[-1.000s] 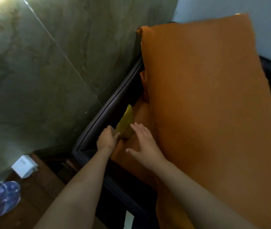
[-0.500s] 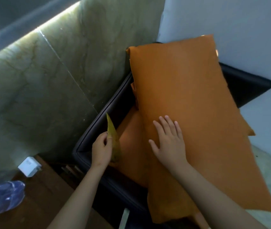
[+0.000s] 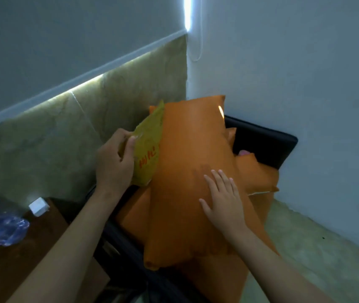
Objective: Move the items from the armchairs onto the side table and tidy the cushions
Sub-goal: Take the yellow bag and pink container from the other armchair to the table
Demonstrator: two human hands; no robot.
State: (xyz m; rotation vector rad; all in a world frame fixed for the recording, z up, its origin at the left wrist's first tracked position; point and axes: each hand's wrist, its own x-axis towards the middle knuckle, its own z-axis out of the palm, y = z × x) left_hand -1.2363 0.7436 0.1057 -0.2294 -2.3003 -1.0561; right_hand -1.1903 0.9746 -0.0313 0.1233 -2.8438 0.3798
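Two hands are at work here, and each one has its own job. Your left hand (image 3: 115, 162) pinches the yellow packet (image 3: 149, 147) near its lower edge, with the thumb on the face with red print and the other fingers curled behind it. Because of this grip the packet stands upright in the air, above the dark side of the armchair (image 3: 268, 141) and touching the edge of the big orange cushion (image 3: 187, 171). It is already free of the seat, but it is not yet on the counter (image 3: 16, 270).

Your right hand (image 3: 222, 197) lies flat on the big orange cushion with straight, spread fingers and holds nothing. I think it presses there to keep the cushion steady, so that it does not slide or fall while the packet is away from its side. The cushion leans at an angle over a second orange cushion (image 3: 257, 178), so both are not tidy yet.

The counter is at your lower left, near the armchair, and it carries a white plug (image 3: 39, 206) and a blue plastic bag (image 3: 3, 230). The bare wood in front of them looks like the natural place for the packet. Something small and pink (image 3: 244, 152) shows behind the cushions; I cannot tell what it is.
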